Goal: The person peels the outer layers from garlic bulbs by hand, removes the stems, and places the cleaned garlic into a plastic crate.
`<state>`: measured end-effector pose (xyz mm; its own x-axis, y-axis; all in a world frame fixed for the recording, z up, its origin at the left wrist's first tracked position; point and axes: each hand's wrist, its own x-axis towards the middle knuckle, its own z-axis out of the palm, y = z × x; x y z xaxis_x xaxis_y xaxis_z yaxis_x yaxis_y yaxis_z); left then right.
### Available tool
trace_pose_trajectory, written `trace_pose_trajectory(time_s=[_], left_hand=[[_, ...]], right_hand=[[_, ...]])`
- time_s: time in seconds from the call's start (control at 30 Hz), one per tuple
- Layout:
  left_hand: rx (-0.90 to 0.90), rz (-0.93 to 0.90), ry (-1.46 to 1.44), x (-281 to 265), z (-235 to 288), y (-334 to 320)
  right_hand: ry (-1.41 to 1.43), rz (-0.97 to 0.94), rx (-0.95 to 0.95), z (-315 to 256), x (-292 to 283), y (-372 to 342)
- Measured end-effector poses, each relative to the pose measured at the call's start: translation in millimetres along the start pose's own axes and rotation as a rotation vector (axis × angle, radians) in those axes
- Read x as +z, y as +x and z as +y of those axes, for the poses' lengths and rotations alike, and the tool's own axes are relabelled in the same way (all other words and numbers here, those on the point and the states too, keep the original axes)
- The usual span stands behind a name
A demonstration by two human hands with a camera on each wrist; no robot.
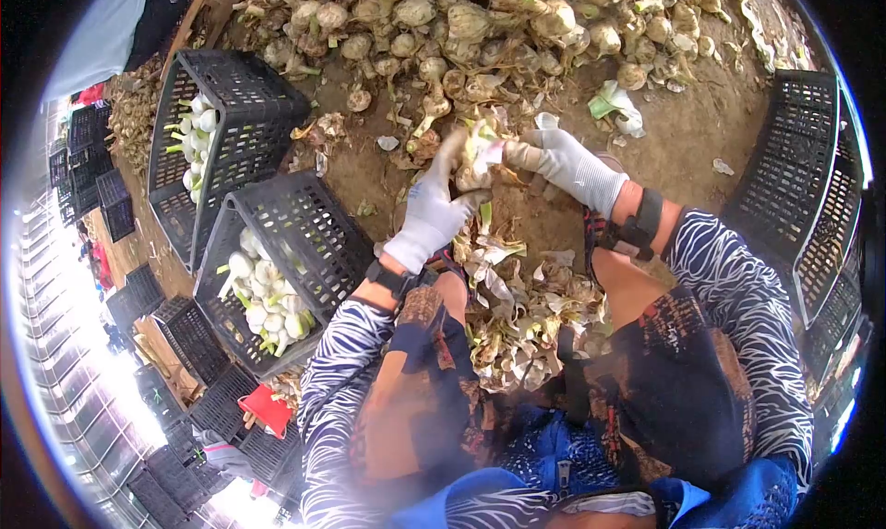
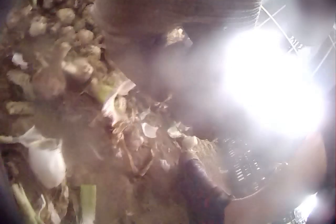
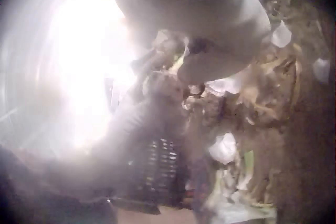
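A garlic bulb [image 1: 478,160] with loose, papery outer skin is held up over the ground between two gloved hands. My left hand [image 1: 432,211], in a pale knit glove, grips it from the left, thumb and fingers curled around it. From the other side my right hand [image 1: 568,165], in a matching soiled glove, pinches the bulb's peeling skin. Glare washes out much of both wrist views, where the right glove [image 3: 210,29] and a blurred part of the bulb [image 3: 168,50] show. Stripped skins [image 1: 531,317] lie heaped between the legs.
A large pile of unpeeled garlic [image 1: 461,22] spreads ahead. To the left, two tilted black crates [image 1: 300,238] hold clean white bulbs [image 1: 268,294]. More black crates [image 1: 784,169] stand at the right. A white piece of peel [image 1: 620,109] lies on the dirt floor [image 1: 678,142].
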<state>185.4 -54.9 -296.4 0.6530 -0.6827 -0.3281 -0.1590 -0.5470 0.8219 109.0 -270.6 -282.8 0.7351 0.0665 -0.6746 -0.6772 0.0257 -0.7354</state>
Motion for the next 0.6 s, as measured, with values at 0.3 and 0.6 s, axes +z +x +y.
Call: trace_pose_trajectory(time_s=[0.3, 0.6], left_hand=[[0.277, 0.163, 0.105, 2.0, 59.7, 5.1], [0.127, 0.130, -0.399, 12.7, 41.1, 3.8]], right_hand=[[0.468, 0.114, -0.255, -6.8, 22.5, 6.3], [0.540, -0.025, -0.280, 1.9, 6.1, 3.1]])
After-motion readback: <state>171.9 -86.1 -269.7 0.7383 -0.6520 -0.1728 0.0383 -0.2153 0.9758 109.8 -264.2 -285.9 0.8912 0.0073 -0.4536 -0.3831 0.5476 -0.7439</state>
